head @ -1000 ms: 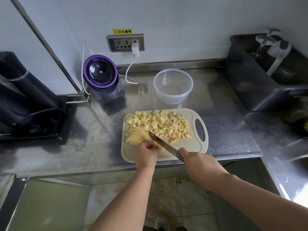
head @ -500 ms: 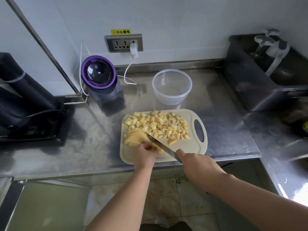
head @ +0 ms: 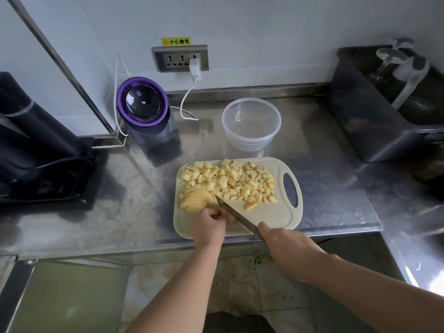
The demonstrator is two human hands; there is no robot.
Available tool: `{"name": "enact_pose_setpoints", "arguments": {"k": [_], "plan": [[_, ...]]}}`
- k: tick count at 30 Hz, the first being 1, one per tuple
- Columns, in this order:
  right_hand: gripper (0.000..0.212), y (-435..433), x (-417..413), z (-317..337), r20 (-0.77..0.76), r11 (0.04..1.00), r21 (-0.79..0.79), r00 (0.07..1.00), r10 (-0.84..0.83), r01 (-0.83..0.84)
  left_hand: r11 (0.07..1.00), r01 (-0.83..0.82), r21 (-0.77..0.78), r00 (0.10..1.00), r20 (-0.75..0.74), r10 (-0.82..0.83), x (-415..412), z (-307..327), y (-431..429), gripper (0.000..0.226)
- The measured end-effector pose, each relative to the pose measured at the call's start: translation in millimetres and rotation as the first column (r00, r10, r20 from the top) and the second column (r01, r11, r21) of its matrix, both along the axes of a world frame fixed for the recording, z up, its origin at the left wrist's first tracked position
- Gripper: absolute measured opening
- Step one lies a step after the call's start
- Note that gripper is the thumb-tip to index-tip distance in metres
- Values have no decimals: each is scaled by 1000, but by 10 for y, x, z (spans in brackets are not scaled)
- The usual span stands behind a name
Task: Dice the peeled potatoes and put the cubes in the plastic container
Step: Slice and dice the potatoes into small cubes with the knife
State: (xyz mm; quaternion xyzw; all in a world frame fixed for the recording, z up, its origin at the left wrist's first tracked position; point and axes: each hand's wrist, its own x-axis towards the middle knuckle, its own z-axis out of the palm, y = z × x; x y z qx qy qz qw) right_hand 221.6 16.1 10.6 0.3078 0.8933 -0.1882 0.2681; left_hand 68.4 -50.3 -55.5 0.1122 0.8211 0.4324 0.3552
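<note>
My left hand (head: 210, 228) is curled knuckles-up over a piece of peeled potato (head: 231, 219) at the near edge of the cutting board (head: 269, 216), pinning it down. My right hand (head: 286, 248) is wrapped round the handle of the knife (head: 236, 217); the handle itself is hidden in my fist. The blade runs slantwise just beside my left fingertips, with its tip towards the fanned potato slices (head: 195, 200).

I judge the potato firm and dense but wet with starch, so it will likely skid on the smooth board. The best hold is from above, fingertips tucked back, with a flat cut face down. The slices are stiff enough to stack, though a tall stack could slide apart under the blade. The potato cubes (head: 230, 181) are small and light and would not pinch up well one by one. I would sooner scoop them with the flat of the blade and a cupped hand, or tip the board.

By count I have one knife, one board and one round clear plastic container (head: 278, 121), which stands just beyond the board's far edge and looks empty. There is one fan of overlapping slices, perhaps half a dozen, though I cannot separate them surely. One larger offcut (head: 249, 205) lies at the pile's near edge. The cubes are too many to count — several dozen, spread across the far half of the board.
</note>
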Motion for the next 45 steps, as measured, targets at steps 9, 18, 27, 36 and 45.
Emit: {"name": "enact_pose_setpoints", "arguments": {"k": [9, 18, 27, 36, 45], "plan": [[36, -91, 71, -10, -83, 996, 55, 994, -67, 72, 1000, -19, -15, 999, -29, 18, 27, 44, -16, 9], [39, -155, 20, 16, -46, 997, 53, 998, -53, 56, 1000, -22, -11, 1000, -23, 21, 30, 56, -21, 6], [49, -159, -47, -30, -26, 999, 36, 1000, -4, 5, 999, -13, -29, 998, -58, 11, 30, 53, -20, 14], [36, -119, 30, 99, -59, 995, 47, 995, -82, 85, 999, 0, -42, 992, -127, -5, 47, 42, -13, 5], [24, 107, 154, 240, -170, 968, 206, 979, -110, 144, 929, 333, -159, 850, -376, -369, -108, 86, -87, 24]]}}
